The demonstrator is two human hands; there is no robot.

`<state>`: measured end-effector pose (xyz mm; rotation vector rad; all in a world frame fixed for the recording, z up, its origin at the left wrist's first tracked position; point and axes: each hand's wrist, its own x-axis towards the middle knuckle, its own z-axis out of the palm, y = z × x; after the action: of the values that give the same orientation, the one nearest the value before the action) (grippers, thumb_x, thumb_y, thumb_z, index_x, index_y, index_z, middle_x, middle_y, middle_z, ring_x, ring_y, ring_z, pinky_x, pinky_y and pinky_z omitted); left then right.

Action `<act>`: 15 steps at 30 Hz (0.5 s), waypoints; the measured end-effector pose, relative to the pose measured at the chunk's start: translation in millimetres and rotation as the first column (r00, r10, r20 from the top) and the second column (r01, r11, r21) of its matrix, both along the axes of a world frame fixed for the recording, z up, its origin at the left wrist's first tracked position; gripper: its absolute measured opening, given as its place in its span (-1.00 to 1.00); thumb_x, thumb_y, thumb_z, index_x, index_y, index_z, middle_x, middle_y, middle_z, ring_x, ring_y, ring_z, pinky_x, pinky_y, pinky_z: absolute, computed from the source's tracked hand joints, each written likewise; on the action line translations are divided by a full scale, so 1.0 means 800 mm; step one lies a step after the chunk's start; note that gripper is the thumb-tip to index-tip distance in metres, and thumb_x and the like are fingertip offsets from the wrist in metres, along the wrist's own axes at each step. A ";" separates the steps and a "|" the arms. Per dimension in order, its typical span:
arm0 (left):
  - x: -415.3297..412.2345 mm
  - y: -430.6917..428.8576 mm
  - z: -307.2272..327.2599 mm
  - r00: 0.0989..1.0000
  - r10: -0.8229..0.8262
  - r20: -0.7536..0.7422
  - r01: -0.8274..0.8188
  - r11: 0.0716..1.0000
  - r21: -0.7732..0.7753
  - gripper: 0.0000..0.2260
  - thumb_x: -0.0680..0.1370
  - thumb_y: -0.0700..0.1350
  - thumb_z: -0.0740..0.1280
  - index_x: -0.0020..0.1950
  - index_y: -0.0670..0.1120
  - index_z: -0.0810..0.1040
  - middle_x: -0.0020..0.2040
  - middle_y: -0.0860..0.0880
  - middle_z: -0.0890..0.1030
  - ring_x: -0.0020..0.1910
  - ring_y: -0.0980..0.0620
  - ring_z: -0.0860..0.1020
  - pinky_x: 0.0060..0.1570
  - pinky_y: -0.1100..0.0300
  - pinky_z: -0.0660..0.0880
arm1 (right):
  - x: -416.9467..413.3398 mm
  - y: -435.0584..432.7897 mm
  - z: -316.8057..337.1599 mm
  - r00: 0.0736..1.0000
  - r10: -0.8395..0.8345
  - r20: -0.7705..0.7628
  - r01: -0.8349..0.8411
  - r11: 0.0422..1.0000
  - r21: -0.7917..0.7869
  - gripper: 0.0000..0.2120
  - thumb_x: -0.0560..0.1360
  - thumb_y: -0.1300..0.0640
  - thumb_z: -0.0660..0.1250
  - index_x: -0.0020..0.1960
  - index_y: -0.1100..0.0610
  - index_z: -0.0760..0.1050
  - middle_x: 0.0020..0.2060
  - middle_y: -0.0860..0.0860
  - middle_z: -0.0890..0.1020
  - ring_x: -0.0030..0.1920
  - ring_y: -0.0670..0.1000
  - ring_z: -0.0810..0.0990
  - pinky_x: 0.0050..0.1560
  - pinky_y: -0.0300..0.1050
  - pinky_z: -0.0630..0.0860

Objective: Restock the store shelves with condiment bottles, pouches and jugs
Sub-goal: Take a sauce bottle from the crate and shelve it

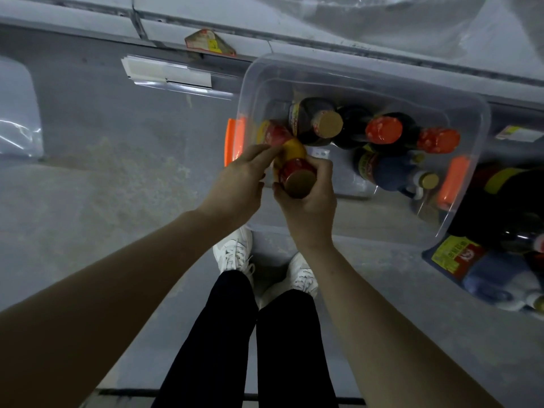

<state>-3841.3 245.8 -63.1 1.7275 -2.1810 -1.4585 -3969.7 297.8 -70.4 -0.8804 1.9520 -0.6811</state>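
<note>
Both our hands grip one bottle (290, 160), right hand (309, 207) round its cap, left hand (238, 184) on its body, at the bin's (368, 73) left end.

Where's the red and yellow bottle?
Head view: left hand and right hand hold the red and yellow gold-capped bottle at the clear plastic bin's left end, beside a dark gold-capped bottle.
</note>
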 end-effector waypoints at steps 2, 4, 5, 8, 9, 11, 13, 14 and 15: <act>-0.002 0.001 -0.004 0.999 -0.022 0.026 0.022 1.000 0.018 -0.38 0.51 -0.45 0.32 0.54 -0.13 0.32 0.48 -0.15 0.39 0.35 -0.18 0.48 0.33 -0.03 0.47 | -0.013 -0.003 0.001 0.999 0.037 0.010 -0.037 0.999 -0.028 -0.51 0.39 0.13 0.58 0.22 0.08 0.44 0.09 -0.02 0.61 0.06 -0.02 0.61 0.03 0.00 0.61; -0.006 -0.002 -0.004 0.999 -0.045 0.031 0.044 0.999 0.026 -0.37 0.51 -0.42 0.35 0.54 -0.11 0.30 0.49 -0.14 0.38 0.37 -0.20 0.46 0.36 -0.05 0.44 | -0.025 -0.006 0.009 0.997 0.063 0.041 -0.062 0.998 -0.030 -0.55 0.40 0.09 0.59 0.17 0.04 0.45 0.02 -0.11 0.62 0.02 -0.09 0.62 0.01 -0.03 0.61; -0.009 -0.005 -0.003 0.998 -0.059 0.035 0.058 0.998 0.031 -0.37 0.51 -0.39 0.38 0.54 -0.10 0.30 0.49 -0.13 0.38 0.37 -0.20 0.47 0.37 -0.06 0.43 | -0.031 -0.006 0.016 0.995 0.070 0.069 -0.069 0.997 -0.020 -0.56 0.40 0.07 0.60 0.16 0.00 0.45 0.00 -0.17 0.61 0.01 -0.11 0.62 0.01 -0.04 0.61; -0.016 -0.018 0.005 0.991 -0.124 0.040 0.121 0.989 0.083 -0.33 0.47 -0.25 0.48 0.54 -0.05 0.31 0.46 -0.12 0.44 0.35 -0.19 0.48 0.35 -0.04 0.40 | -0.049 0.001 0.045 0.987 0.081 0.136 -0.082 0.997 0.000 -0.52 0.38 0.06 0.62 0.17 -0.03 0.44 0.00 -0.25 0.59 0.04 -0.12 0.62 0.00 -0.03 0.63; -0.017 -0.022 0.009 0.988 -0.154 0.033 0.150 0.982 0.114 -0.31 0.46 -0.22 0.50 0.53 -0.05 0.31 0.43 -0.12 0.47 0.35 -0.19 0.48 0.35 -0.03 0.39 | -0.057 0.002 0.057 0.985 0.064 0.161 -0.065 0.998 -0.005 -0.50 0.37 0.03 0.62 0.18 -0.04 0.43 0.02 -0.28 0.58 0.06 -0.12 0.62 -0.02 -0.07 0.64; -0.021 -0.032 0.023 0.982 -0.189 -0.001 0.186 0.967 0.173 -0.28 0.42 -0.18 0.55 0.51 -0.06 0.32 0.39 -0.13 0.51 0.34 -0.17 0.49 0.35 -0.02 0.40 | -0.077 -0.002 0.085 0.976 0.020 0.217 -0.014 0.999 -0.030 -0.47 0.36 0.00 0.60 0.22 -0.02 0.41 0.03 -0.34 0.55 0.08 -0.15 0.60 -0.04 -0.22 0.59; -0.029 -0.042 0.046 0.985 -0.167 -0.052 0.174 0.963 0.208 -0.26 0.38 -0.17 0.59 0.48 -0.11 0.33 0.36 -0.13 0.52 0.32 -0.15 0.50 0.31 0.03 0.43 | -0.098 -0.013 0.117 0.968 0.000 0.250 0.013 0.999 -0.049 -0.47 0.39 0.05 0.56 0.27 0.05 0.40 0.05 -0.31 0.55 0.10 -0.19 0.58 -0.02 -0.32 0.55; -0.034 -0.049 0.059 0.986 -0.149 -0.080 0.163 0.963 0.217 -0.25 0.36 -0.16 0.60 0.46 -0.12 0.33 0.34 -0.13 0.53 0.30 -0.14 0.51 0.28 0.07 0.44 | -0.108 -0.020 0.131 0.962 -0.013 0.274 0.027 0.999 -0.047 -0.47 0.40 0.04 0.55 0.28 0.07 0.41 0.07 -0.28 0.56 0.11 -0.20 0.58 -0.01 -0.33 0.55; -0.038 -0.055 0.071 0.986 -0.127 -0.109 0.149 0.962 0.229 -0.25 0.35 -0.15 0.61 0.45 -0.12 0.33 0.33 -0.13 0.53 0.28 -0.10 0.52 0.25 0.11 0.44 | -0.115 -0.027 0.144 0.952 -0.037 0.304 0.049 0.998 -0.034 -0.46 0.39 0.00 0.54 0.28 0.05 0.41 0.11 -0.23 0.57 0.14 -0.19 0.58 0.02 -0.31 0.55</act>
<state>-3871.9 201.5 -6.1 1.5540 -2.1964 -1.8623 -4061.5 275.9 44.7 -0.7119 1.6906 -0.8329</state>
